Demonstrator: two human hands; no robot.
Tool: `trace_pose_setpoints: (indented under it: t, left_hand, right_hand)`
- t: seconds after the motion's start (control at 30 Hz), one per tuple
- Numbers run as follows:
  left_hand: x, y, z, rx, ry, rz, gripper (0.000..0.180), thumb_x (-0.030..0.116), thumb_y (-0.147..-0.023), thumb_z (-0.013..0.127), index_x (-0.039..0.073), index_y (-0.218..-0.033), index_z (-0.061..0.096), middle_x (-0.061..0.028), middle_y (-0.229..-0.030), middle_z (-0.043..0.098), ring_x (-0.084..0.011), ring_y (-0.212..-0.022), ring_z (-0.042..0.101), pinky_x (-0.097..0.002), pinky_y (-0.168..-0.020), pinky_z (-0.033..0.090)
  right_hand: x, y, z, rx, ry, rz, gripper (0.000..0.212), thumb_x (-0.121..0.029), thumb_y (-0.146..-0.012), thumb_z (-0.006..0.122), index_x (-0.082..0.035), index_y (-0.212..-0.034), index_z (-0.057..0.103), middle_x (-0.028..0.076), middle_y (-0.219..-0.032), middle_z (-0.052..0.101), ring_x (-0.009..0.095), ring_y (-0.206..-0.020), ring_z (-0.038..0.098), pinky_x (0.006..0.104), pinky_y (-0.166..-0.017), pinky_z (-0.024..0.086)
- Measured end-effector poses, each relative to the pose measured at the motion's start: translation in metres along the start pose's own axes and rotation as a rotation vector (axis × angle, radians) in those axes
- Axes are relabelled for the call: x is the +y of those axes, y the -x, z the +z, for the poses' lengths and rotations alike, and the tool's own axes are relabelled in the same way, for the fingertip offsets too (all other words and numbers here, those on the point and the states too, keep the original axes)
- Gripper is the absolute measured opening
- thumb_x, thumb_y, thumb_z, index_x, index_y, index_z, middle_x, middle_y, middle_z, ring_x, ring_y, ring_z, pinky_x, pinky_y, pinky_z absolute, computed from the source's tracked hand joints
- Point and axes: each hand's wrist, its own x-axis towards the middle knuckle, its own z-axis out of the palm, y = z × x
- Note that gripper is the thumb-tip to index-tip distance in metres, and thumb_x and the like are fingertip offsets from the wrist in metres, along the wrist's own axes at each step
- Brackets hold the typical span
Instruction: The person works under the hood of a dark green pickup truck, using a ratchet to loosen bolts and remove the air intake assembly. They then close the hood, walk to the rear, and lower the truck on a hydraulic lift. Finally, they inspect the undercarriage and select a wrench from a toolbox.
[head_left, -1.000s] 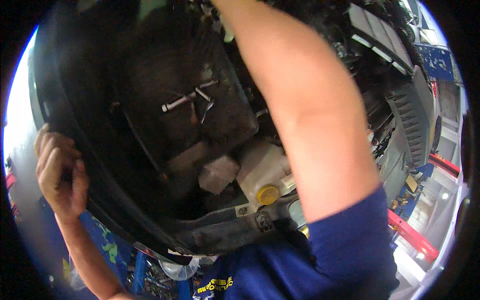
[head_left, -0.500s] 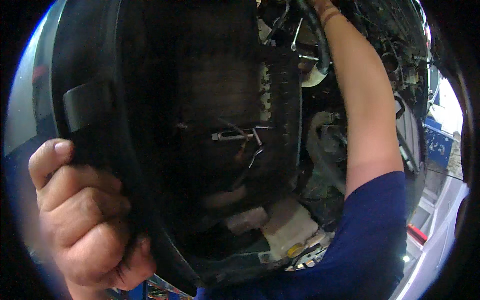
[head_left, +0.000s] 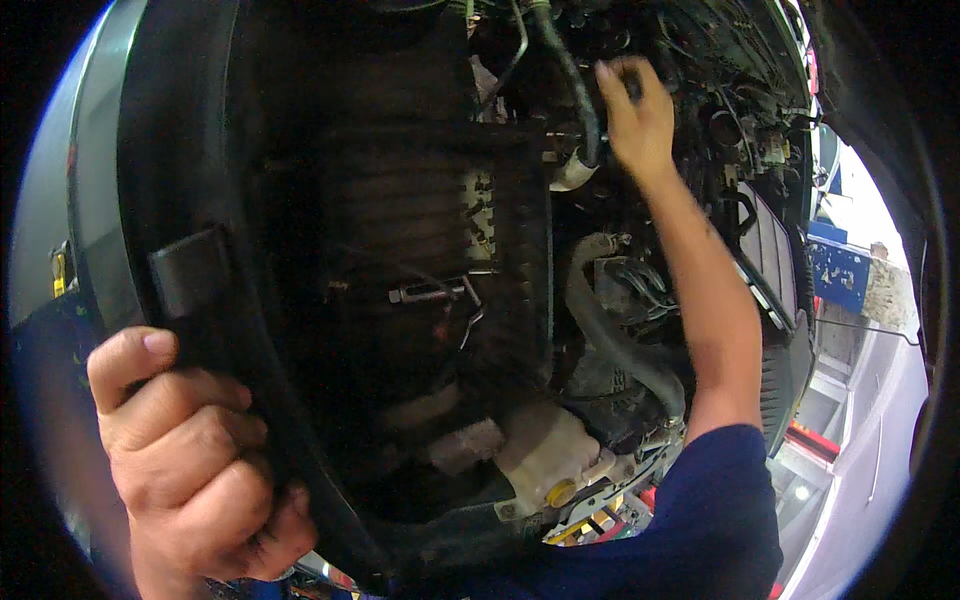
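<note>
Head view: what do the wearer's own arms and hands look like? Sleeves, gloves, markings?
Both the left hand and the right hand are ungloved, with no ring showing. The right arm has a short, dark navy sleeve, no print visible on it; the forearm below is bare, no watch seen. Left sleeve is out of view.

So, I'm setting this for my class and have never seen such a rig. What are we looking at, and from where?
There is no robot, just a person's two bare hands. A wide fisheye camera on the person's head looks down, so straight edges bend. It shows what looks like a vehicle's engine bay. The left hand is curled over a long, black, curved panel edge. The right hand is beside a black, bent hose; I cannot tell whether it holds anything. Between them lie silver metal tools; nearer the bottom is an off-white plastic tank.
</note>
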Motion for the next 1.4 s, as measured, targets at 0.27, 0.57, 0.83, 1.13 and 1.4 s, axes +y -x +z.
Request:
trace_pose_setpoints:
  t: [0.27, 0.57, 0.83, 1.13, 1.4]
  left_hand:
    - [0.001, -0.009, -0.003, -0.064, -0.042, 0.034, 0.023, 0.029, -0.059, 0.067, 0.013, -0.062, 0.051, -0.0035, -0.066, 0.061, -0.0255, -0.067, 0.062, -0.0516, -0.100, 0.039]
    - [-0.003, -0.023, -0.019, -0.201, -0.024, 0.063, 0.008, 0.019, -0.075, 0.068, 0.012, -0.072, 0.068, -0.0024, -0.077, 0.070, -0.0186, -0.075, 0.068, -0.0389, -0.101, 0.042]
    - [-0.004, -0.021, -0.020, -0.203, 0.004, 0.073, 0.009, 0.020, -0.071, 0.068, 0.011, -0.070, 0.067, -0.0022, -0.077, 0.069, -0.0180, -0.075, 0.069, -0.0401, -0.099, 0.042]
    - [-0.002, -0.007, -0.003, -0.074, -0.021, 0.046, 0.021, 0.027, -0.054, 0.066, 0.012, -0.061, 0.052, -0.0037, -0.066, 0.061, -0.0251, -0.068, 0.062, -0.0506, -0.100, 0.039]
    - [-0.004, -0.012, -0.007, -0.097, -0.029, 0.063, 0.017, 0.026, -0.062, 0.066, 0.011, -0.064, 0.057, -0.0049, -0.069, 0.063, -0.0245, -0.070, 0.064, -0.0483, -0.098, 0.041]
  right_hand:
    - [0.001, 0.008, -0.013, 0.125, 0.064, 0.084, 0.031, -0.031, -0.100, 0.068, 0.000, -0.102, 0.066, 0.016, -0.089, 0.074, 0.030, -0.081, 0.072, 0.0380, -0.077, 0.055]
    - [0.148, -0.158, 0.111, -0.547, 0.836, 0.006, 0.031, -0.025, -0.097, 0.062, -0.002, -0.116, 0.071, 0.020, -0.106, 0.073, 0.040, -0.099, 0.068, 0.0483, -0.094, 0.050]
    - [0.037, -0.070, 0.028, -0.111, 0.334, -0.121, 0.040, -0.037, -0.096, 0.070, -0.001, -0.113, 0.071, 0.021, -0.100, 0.074, 0.039, -0.095, 0.071, 0.0413, -0.087, 0.054]
    - [-0.013, 0.022, 0.000, 0.021, -0.043, 0.276, 0.042, -0.040, -0.095, 0.073, 0.000, -0.107, 0.072, 0.014, -0.091, 0.074, 0.021, -0.087, 0.070, 0.0355, -0.084, 0.054]
    - [0.128, -0.143, 0.115, -0.527, 0.563, -0.040, 0.027, -0.024, -0.102, 0.055, -0.018, -0.113, 0.078, 0.016, -0.122, 0.073, 0.034, -0.104, 0.072, 0.0485, -0.090, 0.057]
